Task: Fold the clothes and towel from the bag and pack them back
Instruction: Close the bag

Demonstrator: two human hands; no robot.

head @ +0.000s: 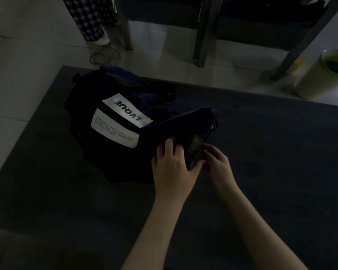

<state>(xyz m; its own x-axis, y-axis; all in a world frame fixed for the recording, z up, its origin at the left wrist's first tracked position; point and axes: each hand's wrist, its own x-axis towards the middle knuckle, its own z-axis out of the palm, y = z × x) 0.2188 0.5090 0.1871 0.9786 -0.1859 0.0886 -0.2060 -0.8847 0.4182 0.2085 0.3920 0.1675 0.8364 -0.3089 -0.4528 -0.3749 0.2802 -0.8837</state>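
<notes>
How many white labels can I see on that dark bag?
2. The large-lettered label sits on the bag, farther from the camera; the small-print label lies right beside it, nearer. Other sides are hidden, so more may exist.

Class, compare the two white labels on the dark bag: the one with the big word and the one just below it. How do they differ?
The big-word label carries one word in large bold letters; the lower label carries several lines of small print. The big-word label lies farther from the person; the lower label lies nearer. Both are white rectangles on the bag, tilted alike, with print upside down from this view.
</notes>
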